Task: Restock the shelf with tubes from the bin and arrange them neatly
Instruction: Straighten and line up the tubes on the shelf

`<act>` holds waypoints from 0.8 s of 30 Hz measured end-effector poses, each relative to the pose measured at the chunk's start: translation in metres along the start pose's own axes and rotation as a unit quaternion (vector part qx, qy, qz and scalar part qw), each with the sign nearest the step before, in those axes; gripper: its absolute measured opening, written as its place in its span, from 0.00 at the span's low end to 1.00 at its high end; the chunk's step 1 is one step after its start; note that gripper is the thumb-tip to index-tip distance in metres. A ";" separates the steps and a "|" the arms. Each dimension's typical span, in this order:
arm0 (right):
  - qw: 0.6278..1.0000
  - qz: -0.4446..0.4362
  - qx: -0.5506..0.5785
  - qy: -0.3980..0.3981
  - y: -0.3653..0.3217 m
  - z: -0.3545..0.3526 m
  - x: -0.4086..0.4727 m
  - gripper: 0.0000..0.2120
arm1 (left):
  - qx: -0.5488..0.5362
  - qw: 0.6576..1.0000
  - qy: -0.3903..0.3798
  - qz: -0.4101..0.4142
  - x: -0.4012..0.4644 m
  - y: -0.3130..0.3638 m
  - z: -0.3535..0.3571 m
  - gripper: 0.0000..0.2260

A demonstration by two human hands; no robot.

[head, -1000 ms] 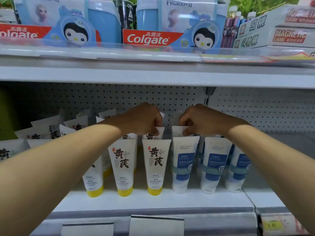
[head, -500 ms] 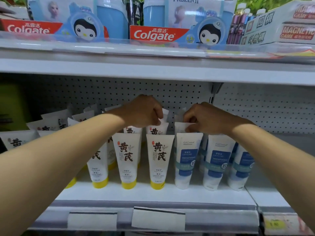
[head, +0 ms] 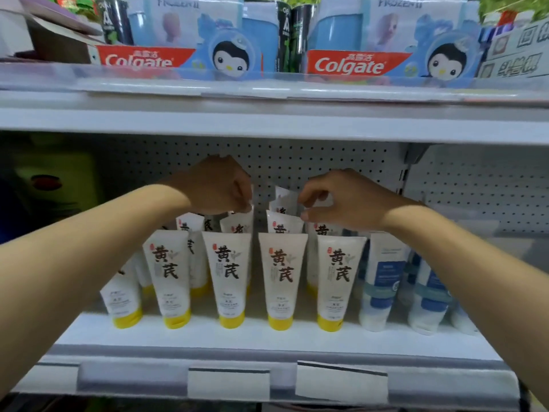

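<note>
Pinching tube tops: left hand (head: pixel 221 185) on a rear tube (head: pixel 239 223), right hand (head: pixel 338 197) on another (head: pixel 282 224) | both behind yellow-capped front row (head: pixel 282 278) | shelf (head: pixel 267 337) lip bare before row

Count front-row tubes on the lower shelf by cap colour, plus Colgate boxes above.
Yellow-capped tubes, front row: 5
White-capped blue-label tubes, front row: 3, the rightmost mostly hidden by the right arm
Colgate boxes, upper shelf: 2
Total: 10
Rows behind are too overlapped to count.
</note>
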State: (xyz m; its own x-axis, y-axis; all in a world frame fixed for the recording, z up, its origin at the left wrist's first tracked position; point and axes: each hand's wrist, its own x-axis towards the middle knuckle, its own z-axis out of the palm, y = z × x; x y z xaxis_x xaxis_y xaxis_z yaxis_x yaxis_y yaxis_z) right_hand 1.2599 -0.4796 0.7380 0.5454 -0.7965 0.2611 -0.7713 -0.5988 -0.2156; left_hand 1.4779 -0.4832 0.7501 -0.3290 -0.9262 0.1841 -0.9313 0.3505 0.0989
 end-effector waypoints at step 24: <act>0.995 0.053 -0.043 -0.072 -0.023 0.029 0.036 0.07 | -0.039 0.996 -0.038 0.072 -0.004 -0.042 0.023 0.10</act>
State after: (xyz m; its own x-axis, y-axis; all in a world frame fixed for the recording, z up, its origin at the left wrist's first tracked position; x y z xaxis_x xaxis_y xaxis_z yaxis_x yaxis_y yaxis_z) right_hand 1.3069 -0.4966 0.7253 0.4956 -0.8625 0.1028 -0.8490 -0.5060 -0.1520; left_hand 1.5147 -0.4979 0.7226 -0.4714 -0.8727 0.1269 -0.8598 0.4868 0.1540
